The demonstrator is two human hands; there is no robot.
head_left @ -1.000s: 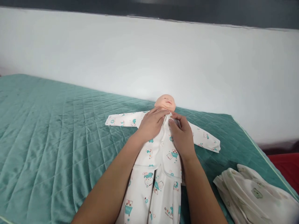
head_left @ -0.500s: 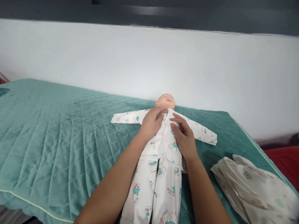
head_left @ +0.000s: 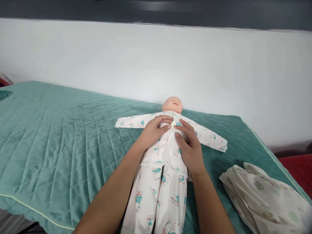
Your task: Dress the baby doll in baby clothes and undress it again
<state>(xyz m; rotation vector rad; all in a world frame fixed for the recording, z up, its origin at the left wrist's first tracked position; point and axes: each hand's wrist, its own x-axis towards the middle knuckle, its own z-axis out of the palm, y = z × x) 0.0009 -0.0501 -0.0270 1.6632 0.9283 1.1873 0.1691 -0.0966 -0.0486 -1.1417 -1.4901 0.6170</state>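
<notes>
hands (head_left: 152,132) (head_left: 190,148) lower on doll (head_left: 172,104) vs b4

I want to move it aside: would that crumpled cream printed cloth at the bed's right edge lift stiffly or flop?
Probably floppy: the crumpled cream printed cloth lies in soft folds. Likely light, looking thin. It may drag on the quilted green bedcover.

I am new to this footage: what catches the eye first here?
A baby doll in a white, cartoon-printed sleepsuit lies face up, arms spread, mid-frame on the teal quilted bed cover. The left hand and right hand rest on its chest, meeting at the suit's front opening. A crumpled pale printed cloth lies at lower right.
</notes>
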